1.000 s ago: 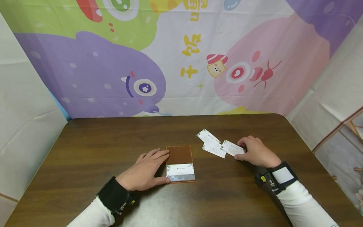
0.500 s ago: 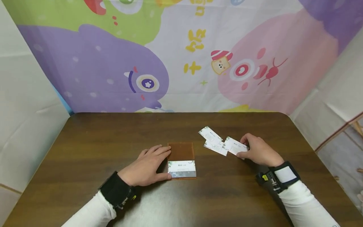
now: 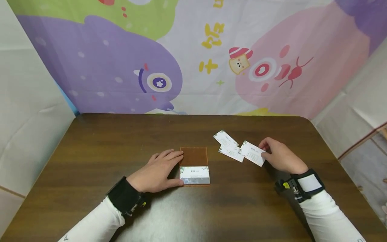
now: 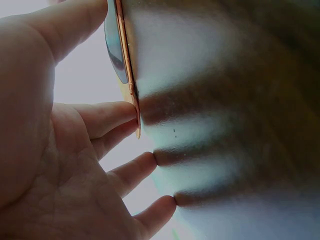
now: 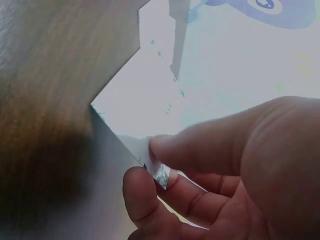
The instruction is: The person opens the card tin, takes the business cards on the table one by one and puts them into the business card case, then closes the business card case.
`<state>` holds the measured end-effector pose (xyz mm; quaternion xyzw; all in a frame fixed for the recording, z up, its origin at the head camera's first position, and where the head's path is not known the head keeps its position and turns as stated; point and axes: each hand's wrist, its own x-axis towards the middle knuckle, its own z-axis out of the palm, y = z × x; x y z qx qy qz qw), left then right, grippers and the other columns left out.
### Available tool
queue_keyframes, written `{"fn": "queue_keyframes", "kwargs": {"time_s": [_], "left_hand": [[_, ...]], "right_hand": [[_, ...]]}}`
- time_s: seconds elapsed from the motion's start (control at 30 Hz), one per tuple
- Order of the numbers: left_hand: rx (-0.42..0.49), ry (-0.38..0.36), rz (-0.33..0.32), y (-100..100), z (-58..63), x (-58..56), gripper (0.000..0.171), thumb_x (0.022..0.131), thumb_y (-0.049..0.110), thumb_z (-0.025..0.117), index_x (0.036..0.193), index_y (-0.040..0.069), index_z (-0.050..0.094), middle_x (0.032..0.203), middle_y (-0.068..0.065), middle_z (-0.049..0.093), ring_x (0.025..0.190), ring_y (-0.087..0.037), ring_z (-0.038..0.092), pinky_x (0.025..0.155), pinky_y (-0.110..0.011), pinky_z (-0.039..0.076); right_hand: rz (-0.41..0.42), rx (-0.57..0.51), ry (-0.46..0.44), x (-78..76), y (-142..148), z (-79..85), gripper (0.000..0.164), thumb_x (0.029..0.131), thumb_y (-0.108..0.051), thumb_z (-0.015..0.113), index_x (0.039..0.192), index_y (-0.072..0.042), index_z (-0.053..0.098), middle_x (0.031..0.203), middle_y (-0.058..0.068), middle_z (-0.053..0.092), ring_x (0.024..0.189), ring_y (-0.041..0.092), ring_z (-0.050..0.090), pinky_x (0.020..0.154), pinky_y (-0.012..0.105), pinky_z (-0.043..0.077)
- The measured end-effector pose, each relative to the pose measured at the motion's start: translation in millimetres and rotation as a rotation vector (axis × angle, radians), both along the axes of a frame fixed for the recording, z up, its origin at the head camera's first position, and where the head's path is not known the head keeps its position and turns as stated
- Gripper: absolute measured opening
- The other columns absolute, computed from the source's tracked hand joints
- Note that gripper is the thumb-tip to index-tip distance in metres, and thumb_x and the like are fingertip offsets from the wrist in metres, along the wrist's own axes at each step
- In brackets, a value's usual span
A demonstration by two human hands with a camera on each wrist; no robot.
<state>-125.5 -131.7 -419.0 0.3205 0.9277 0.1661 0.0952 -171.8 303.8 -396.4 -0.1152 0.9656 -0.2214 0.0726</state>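
Note:
A brown leather card holder (image 3: 193, 157) lies unfolded on the table, a white business card (image 3: 198, 171) with leaf print tucked under the clear pocket of its near half. Along its left edge rests my left hand (image 3: 157, 173), thumb at the near corner and fingers spread; the left wrist view has the index fingertip against the holder's edge (image 4: 132, 87) and other fingertips on the tabletop. My right hand (image 3: 284, 157) pinches the corner of a second business card (image 3: 252, 153) between thumb and fingers. That card appears tilted up in the right wrist view (image 5: 137, 95).
Two more business cards, an upper one (image 3: 225, 137) and a lower one (image 3: 231, 153), overlap on the table left of the pinched card. The dark wooden table (image 3: 136, 134) ends at a cartoon-printed curtain (image 3: 199, 94) behind.
My right hand has gripped the rightmost card and raised its near end, turning it slightly. The left hand stays at the holder. The head view has tilted so the table sits higher.

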Motion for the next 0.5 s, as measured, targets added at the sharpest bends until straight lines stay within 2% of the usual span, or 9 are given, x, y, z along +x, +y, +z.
{"fn": "queue_keyframes", "kwargs": {"time_s": [0.5], "left_hand": [[0.000, -0.001, 0.002, -0.2, -0.1, -0.1, 0.088, 0.098, 0.057, 0.071, 0.163, 0.006, 0.042, 0.169, -0.010, 0.037, 0.157, -0.038, 0.027, 0.117, -0.068, 0.029]], "right_hand": [[0.026, -0.049, 0.044, 0.8, -9.6, 18.3, 0.017, 0.102, -0.002, 0.059, 0.118, 0.000, 0.064, 0.109, 0.016, 0.068, 0.098, 0.031, 0.063, 0.085, 0.049, 0.052]]}}
